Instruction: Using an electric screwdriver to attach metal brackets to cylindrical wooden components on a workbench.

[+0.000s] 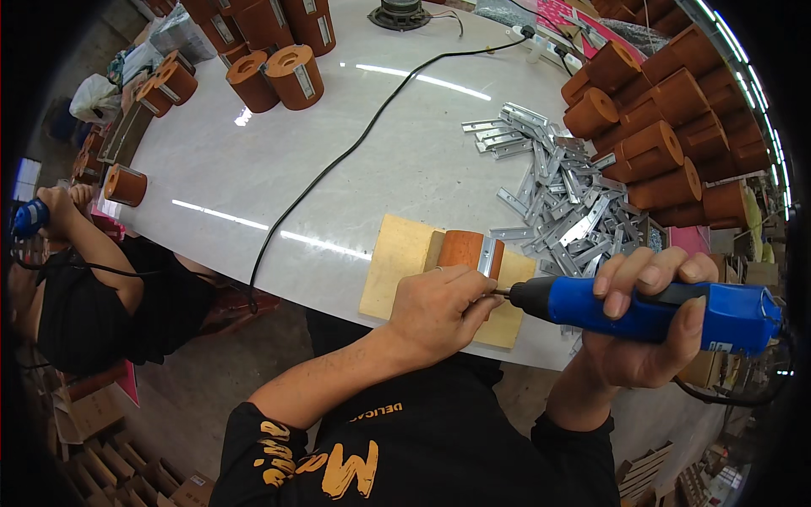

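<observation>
1. I see my left hand (439, 308) closed down over the near side of a brown cylinder (470, 250), its grip pressing a metal bracket (488, 258) against it.
2. The cylinder lies on a pale wooden board (404, 262) at the near edge of the white desk (338, 144).
3. My right hand (640, 317) has its grip wrapped fully around a blue electric screwdriver (650, 308), held level with the bit touching the bracket by my left fingertips.
4. A heap of loose metal brackets (566, 203) lies just beyond, beside stacked brown cylinders (667, 127).
5. A black cable (338, 160) crosses the desk.
</observation>
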The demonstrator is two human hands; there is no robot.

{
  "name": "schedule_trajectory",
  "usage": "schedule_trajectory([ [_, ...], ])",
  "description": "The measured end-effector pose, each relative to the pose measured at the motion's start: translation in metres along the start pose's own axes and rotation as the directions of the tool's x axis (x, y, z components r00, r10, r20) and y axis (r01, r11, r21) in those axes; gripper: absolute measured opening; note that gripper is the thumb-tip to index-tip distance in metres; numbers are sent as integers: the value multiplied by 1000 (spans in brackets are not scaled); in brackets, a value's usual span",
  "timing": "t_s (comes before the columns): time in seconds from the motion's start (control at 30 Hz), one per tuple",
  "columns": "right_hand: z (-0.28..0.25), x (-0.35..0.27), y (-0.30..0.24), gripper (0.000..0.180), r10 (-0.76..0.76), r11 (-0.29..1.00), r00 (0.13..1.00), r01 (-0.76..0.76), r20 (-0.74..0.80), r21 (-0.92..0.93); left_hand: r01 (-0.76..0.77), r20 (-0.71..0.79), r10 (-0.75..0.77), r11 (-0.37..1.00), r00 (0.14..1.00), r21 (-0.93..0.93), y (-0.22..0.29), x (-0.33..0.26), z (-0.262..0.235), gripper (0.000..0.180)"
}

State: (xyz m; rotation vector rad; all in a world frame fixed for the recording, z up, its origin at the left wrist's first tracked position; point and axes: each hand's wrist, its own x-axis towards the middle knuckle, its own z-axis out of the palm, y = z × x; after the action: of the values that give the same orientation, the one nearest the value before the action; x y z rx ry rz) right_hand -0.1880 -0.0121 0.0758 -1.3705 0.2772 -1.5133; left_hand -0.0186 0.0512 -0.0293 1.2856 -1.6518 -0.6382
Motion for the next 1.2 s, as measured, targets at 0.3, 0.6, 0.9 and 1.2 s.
schedule_trajectory([
  [0.3,5,-4,6,32,48,998,998,-50,-34,-36,88,108,-90,996,990,24,-2,1,-3,18],
  [0.6,10,-5,8,34,85,993,995,-89,-56,-78,25,33,-26,999,999,34,-12,0,4,14],
  [0.9,18,-8,6,39,95,990,994,-101,-60,-103,-46,-36,49,997,998,63,-15,-1,9,13],
  [1.2,24,-12,9,45,141,981,988,-148,-59,-122,-64,-27,65,997,998,46,-17,-1,8,30],
])
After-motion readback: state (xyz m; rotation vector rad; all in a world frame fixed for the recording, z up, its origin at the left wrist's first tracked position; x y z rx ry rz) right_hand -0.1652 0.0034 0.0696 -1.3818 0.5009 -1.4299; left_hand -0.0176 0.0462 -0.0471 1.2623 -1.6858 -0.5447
